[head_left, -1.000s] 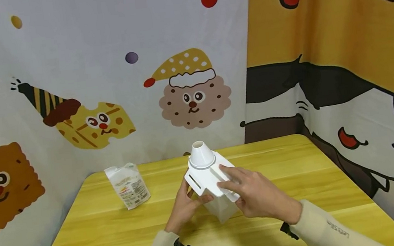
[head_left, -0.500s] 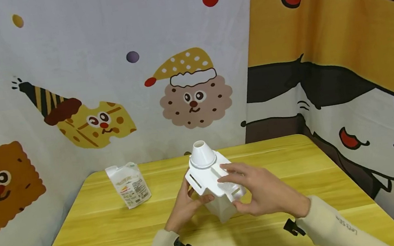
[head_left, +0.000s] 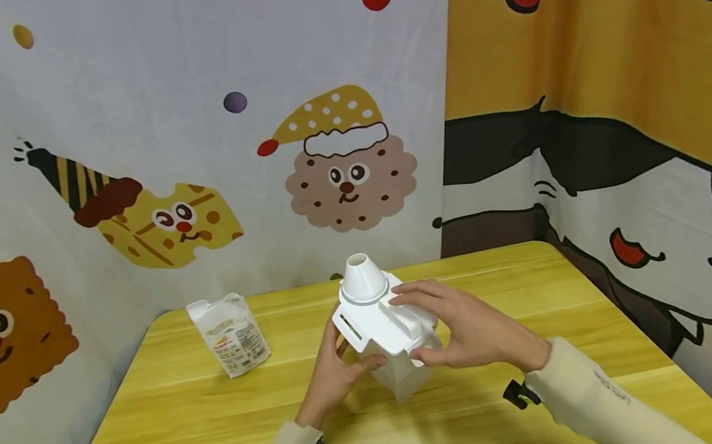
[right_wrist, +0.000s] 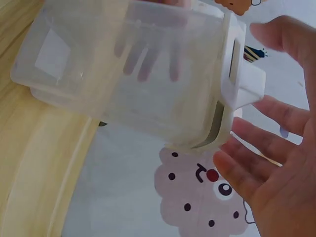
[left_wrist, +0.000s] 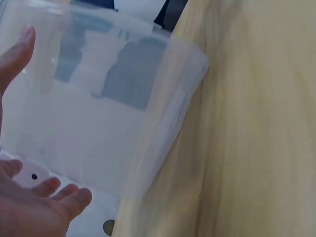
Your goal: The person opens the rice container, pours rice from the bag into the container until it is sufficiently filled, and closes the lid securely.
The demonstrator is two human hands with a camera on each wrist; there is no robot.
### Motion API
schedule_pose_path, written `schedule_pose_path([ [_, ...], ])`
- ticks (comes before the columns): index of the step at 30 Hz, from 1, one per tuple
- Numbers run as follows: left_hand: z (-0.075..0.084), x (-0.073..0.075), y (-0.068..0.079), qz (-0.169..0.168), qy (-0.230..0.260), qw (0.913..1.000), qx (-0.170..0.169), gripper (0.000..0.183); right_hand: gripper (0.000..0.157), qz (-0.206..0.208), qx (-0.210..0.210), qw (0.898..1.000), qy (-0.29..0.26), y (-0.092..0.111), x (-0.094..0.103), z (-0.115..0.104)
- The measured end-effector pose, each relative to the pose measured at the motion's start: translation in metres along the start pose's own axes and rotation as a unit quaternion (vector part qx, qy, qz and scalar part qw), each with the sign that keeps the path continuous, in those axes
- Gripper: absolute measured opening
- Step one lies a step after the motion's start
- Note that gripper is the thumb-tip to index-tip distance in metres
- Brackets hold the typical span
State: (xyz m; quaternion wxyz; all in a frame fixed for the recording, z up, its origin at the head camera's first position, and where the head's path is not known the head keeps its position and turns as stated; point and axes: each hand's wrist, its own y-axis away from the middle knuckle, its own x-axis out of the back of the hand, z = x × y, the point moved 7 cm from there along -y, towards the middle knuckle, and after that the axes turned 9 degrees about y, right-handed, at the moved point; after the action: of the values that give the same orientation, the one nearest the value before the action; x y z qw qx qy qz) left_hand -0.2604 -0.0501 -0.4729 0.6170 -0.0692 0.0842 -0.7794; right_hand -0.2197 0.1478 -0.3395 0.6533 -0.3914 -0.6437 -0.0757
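A translucent plastic storage container [head_left: 397, 380] with a white lid [head_left: 363, 319] is at the middle of the table, tilted. A white cone-shaped spout [head_left: 363, 280] sticks up from the lid's far part. My left hand [head_left: 334, 369] grips the container's left side between thumb and fingers; through the clear wall in the right wrist view its fingers [right_wrist: 148, 61] show faintly. At the lid's right end is my right hand [head_left: 476, 329], its fingers extended over the raised bar on top and its thumb by the near corner. The right wrist view shows its fingertips [right_wrist: 224, 160] beside the lid's rim.
A small white printed pouch [head_left: 230, 335] stands on the wooden table [head_left: 174, 422] at the back left. Behind the table hangs a curtain [head_left: 279, 31] printed with cartoon food. A yellow cartoon curtain [head_left: 495, 49] closes off the right side.
My right hand lifted slightly from the lid's right end, then moved back onto it, with its thumb shifting left along the near corner. The left hand and the container stay nearly still.
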Motion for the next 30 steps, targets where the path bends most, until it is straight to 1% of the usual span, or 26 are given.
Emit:
schedule_pose_path([
  [4, 0.0, -0.001, 0.005, 0.01, -0.007, 0.9999, 0.001, 0.115, 0.072, -0.016, -0.009, 0.999, -0.028, -0.002, -0.005, 0.006],
  [7, -0.001, -0.002, 0.006, 0.015, -0.007, 0.9999, 0.004, 0.108, 0.07, -0.02, -0.013, 0.999, -0.041, -0.003, -0.009, 0.009],
  [11, 0.0, -0.003, 0.006, 0.02, -0.007, 0.9998, 0.004, 0.103, 0.067, -0.012, -0.018, 0.999, -0.046, -0.002, -0.01, 0.01],
  [15, 0.0, -0.002, 0.005, 0.023, -0.007, 0.9997, 0.003, 0.101, 0.067, -0.005, -0.027, 0.999, -0.043, -0.001, -0.011, 0.01],
  [23, -0.005, 0.0, -0.002, -0.002, 0.007, 0.9998, 0.016, 0.098, 0.065, 0.005, -0.047, 0.999, 0.001, 0.002, -0.012, 0.0],
  [30, -0.013, 0.003, -0.009, -0.03, 0.019, 0.9989, 0.032, 0.101, 0.064, 0.039, -0.041, 0.997, 0.054, 0.004, -0.01, -0.014],
])
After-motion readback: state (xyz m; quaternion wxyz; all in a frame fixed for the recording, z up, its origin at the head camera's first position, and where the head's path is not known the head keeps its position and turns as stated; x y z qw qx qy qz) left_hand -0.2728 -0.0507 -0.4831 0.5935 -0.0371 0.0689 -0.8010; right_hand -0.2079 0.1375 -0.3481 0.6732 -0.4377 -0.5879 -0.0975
